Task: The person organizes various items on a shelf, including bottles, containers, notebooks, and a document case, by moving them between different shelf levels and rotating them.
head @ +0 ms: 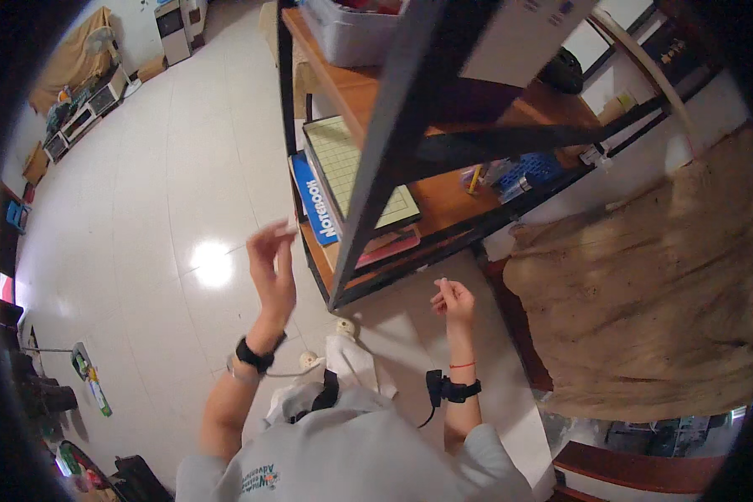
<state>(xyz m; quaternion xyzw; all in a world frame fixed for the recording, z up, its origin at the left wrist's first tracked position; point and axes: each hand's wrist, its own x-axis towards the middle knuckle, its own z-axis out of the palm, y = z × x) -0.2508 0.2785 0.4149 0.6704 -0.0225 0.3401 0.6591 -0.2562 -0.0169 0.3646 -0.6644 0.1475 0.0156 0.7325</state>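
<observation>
My left hand (272,267) is raised over the tiled floor, just left of the shelf rack's corner. Its fingers bend toward the thumb and the tips are blurred. Near it, a blue notebook (314,197) and a cutting mat or board with a printed grid (336,157) lie on the lower wooden shelf (442,204). My right hand (455,302) hangs in front of the rack's lower edge, fingers loosely curled. No object shows clearly in either hand, and both look apart from the rack.
The rack's dark metal post (386,144) slants between my hands. Above, a grey plastic bin (351,34) stands on the upper shelf (332,56). A blue basket (530,172) sits deeper in the rack. Brown cloth (634,288) drapes at the right. A fan (100,41) stands far left.
</observation>
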